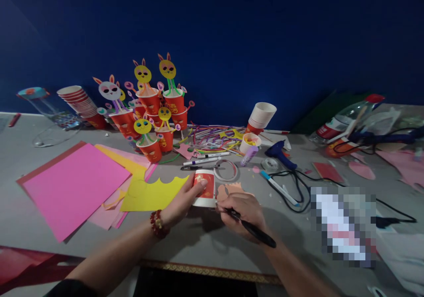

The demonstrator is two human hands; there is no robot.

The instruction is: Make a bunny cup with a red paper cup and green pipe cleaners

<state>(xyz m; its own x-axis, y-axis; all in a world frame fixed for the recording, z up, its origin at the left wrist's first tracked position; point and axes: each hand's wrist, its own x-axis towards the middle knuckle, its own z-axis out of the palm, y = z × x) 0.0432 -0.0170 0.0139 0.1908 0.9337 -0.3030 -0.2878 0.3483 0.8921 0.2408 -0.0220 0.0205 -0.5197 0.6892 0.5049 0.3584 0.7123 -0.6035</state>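
My left hand [181, 196] is closed around a red paper cup [208, 190] with white edges and gold print, the thumb pressed along its side. The cup lies on its side or is tipped over; I cannot tell which. In my right hand [243, 213] is a slim black-handled tool [259, 234], its working end meeting the cup's right edge. That end is mostly hidden by the fingers, so its exact kind does not show. A peach paper cut-out [228, 188] lies just behind the right hand. Left of the cup is a scalloped yellow sheet [155, 195].
Finished red cups with paper rabbit faces [149, 150] stand at back left, near a cup stack [77, 102]. Pink sheets [76, 186] lie left. Markers [202, 161], a tape roll [225, 170], a blue glue gun [281, 154] with its cord, and a bottle [344, 124] are around.
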